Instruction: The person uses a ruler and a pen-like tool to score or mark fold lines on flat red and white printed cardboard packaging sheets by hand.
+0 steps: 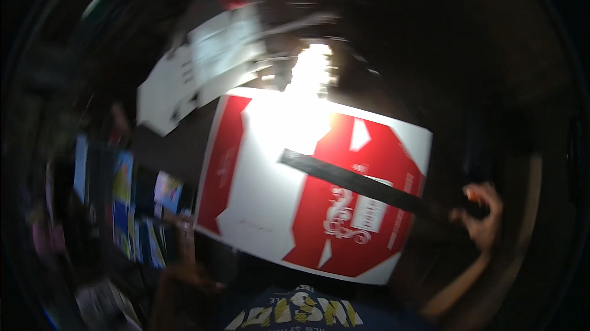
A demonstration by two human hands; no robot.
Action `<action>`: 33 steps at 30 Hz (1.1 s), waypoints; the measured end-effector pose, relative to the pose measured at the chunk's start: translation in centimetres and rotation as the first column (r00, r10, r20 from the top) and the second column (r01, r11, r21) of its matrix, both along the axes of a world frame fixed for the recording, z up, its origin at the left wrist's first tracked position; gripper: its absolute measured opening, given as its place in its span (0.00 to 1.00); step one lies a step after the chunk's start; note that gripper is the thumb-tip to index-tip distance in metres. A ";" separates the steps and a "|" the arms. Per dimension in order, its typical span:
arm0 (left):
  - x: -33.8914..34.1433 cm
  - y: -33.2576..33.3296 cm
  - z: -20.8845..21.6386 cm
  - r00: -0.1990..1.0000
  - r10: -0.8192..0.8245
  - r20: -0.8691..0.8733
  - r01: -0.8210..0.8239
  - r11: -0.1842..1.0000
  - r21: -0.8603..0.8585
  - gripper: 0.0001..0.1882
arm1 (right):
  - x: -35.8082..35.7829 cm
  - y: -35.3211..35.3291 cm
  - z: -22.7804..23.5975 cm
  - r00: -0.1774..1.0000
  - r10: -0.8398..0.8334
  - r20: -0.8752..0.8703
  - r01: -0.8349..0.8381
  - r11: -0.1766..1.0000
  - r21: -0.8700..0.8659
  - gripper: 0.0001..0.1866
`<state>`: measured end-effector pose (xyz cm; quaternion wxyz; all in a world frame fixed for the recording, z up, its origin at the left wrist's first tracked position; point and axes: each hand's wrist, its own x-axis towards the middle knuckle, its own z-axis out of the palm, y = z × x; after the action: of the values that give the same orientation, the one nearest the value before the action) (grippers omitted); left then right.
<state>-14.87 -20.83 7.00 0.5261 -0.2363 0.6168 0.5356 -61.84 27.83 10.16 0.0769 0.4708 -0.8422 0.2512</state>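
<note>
A large flat red and white carton sheet (264,177) fills the middle of the blurred, dark picture, tilted down to the right. My left hand (185,229) is at its lower left corner and seems to grip that edge. A long black strip (350,180) runs slantwise across the sheet toward the right. My right hand (482,214) is raised beyond the sheet's right edge, fingers curled around a small dark object with an orange spot at the strip's far end. What that object is cannot be made out.
More flattened white cartons (190,73) lie behind the sheet at upper left. Colourful blue and yellow packages (138,208) stand at the left. A bright light glare (310,70) sits above the sheet. The surroundings are dark.
</note>
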 end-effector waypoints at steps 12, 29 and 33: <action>-20.8 4.4 1.9 -0.030 -0.090 -0.995 -0.422 0.904 -0.070 0.19 | 3.7 2.4 0.4 0.928 -0.122 0.353 0.070 0.985 0.157 0.07; -27.9 2.5 0.4 0.233 -0.346 -0.909 -0.548 0.726 -0.417 0.48 | -1.7 -7.0 -1.4 0.933 -0.273 0.232 0.271 0.962 0.041 0.17; -28.8 2.7 -1.3 0.142 -0.468 -0.872 -0.410 0.774 -0.482 0.30 | -0.3 -7.0 -2.1 0.884 -0.364 0.294 0.375 0.927 0.020 0.16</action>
<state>-43.67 -18.16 5.70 -0.1154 0.0273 0.9467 0.2995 -62.14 20.85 8.10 0.0068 0.2580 -0.9136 0.3141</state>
